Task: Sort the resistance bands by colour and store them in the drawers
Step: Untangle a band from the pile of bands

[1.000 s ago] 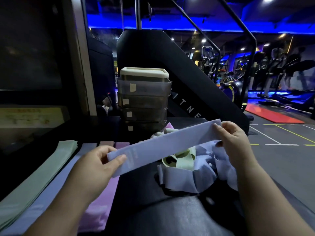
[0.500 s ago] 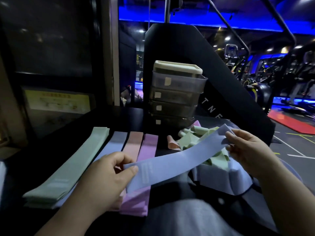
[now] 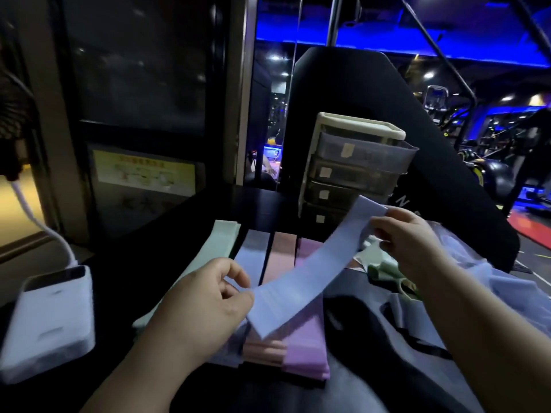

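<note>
Black bench [image 3: 167, 248] carries a drawer unit [image 3: 357, 162] and four sorted stacks of bands [image 3: 304, 347]. Above the stacks, a pale blue band [image 3: 313, 263] stretches slantwise in the air. Fingers of the left hand [image 3: 202, 305] pinch its near end, and fingers of the right hand [image 3: 411, 242] pinch its far end by the drawers.

Black machine panel [image 3: 447, 186]: single white letter "N" [image 3: 403, 200] readable, rest hidden behind blue band [image 3: 298, 278]. Yellow sign [image 3: 143, 171] beyond table's far left corner: print blurred, illegible. Drawer unit [image 3: 357, 162] at table's far edge: pale labels [image 3: 347, 149] unreadable. Band's faint print unreadable.
</note>
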### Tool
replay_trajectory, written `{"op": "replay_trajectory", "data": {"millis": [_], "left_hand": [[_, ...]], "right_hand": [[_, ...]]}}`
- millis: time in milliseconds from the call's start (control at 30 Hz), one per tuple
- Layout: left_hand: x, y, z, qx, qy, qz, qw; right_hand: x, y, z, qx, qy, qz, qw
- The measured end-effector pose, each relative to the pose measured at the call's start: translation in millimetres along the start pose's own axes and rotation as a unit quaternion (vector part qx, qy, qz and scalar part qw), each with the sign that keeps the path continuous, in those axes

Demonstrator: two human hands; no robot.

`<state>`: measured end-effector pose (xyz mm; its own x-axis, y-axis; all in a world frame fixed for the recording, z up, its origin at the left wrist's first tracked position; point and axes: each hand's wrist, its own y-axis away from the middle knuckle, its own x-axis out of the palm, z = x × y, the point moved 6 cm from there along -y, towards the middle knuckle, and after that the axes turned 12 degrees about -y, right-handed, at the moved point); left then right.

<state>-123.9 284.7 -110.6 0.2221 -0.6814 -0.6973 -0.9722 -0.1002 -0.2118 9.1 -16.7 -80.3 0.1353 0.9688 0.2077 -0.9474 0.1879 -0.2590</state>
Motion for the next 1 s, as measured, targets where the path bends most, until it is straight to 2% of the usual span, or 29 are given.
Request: {"op": "replay_trajectory", "data": {"millis": [167,367,500,633,1000], "left_hand": [[-17,2,17,-0.002,-0.038,-0.012,0.999],[-25,2,33,0.007,-0.064,0.010,0.998],[-24,6,36,0.018,-0.088,0.008,0.996],[-23,5,38,0.020,-0.110,0.004,0.994],[-22,7,36,0.027,-0.174,0.015,0.984]], "right_hand": [[58,-24,-20,-0.022,0.043,-0.013,0.999],[106,-43,-41,-0.044,0.134,-0.015,0.990],[129,-48,-51,-0.046,0.208,-0.016,0.977],[150,-50,-62,-0.053,0.305,0.023,0.950],[168,-45,-94,-0.041,0.351,0.066,0.933]]}}
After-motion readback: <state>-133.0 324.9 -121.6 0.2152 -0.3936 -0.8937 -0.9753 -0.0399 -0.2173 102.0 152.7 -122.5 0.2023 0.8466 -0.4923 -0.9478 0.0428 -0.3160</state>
